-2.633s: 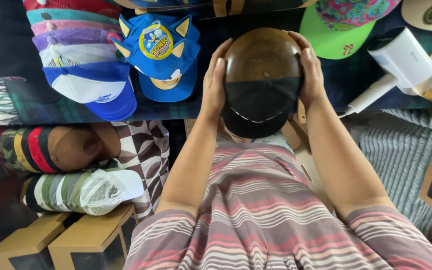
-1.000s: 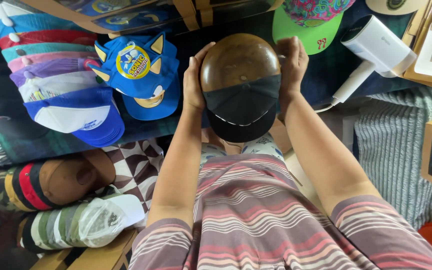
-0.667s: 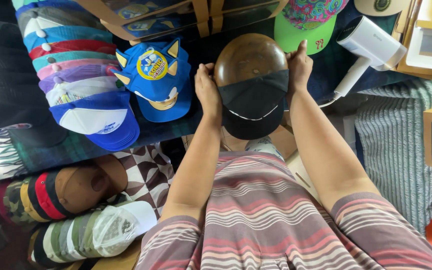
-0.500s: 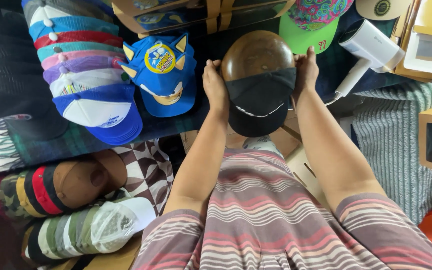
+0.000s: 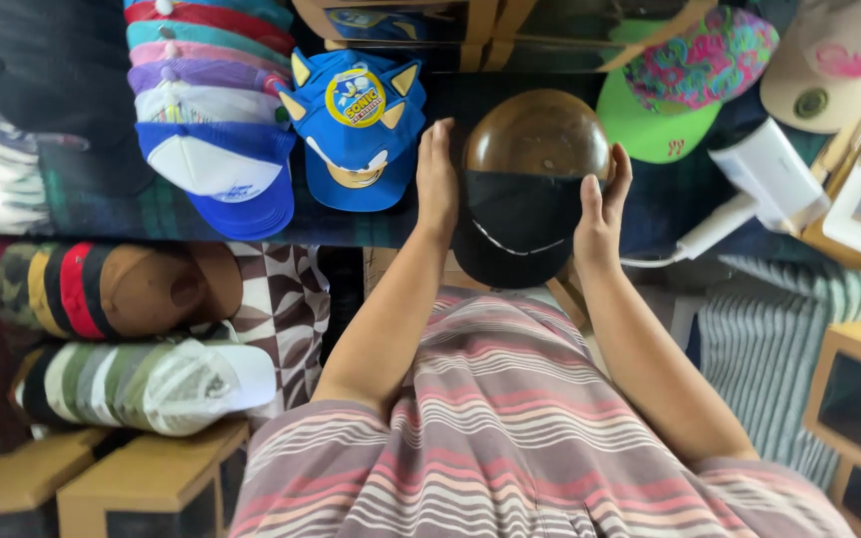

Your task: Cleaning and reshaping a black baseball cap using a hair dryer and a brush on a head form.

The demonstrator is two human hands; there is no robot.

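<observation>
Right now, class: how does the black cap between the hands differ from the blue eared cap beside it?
The black cap is plain and sits on a wooden dome form; the blue cap has yellow ears, a round badge, and lies flat. Left hand and right hand press only the black cap. Both brims point toward the wearer.

Two hands press a black cap against a rounded wooden form.

The left hand [image 5: 437, 177] lies flat on one side of the glossy brown wooden dome [image 5: 536, 132], the right hand [image 5: 601, 211] on the other, both touching the black fabric cap [image 5: 517, 227]. Just left sits a blue eared cap [image 5: 356, 130]; to the right lies a white handheld steamer [image 5: 764, 179].
</observation>
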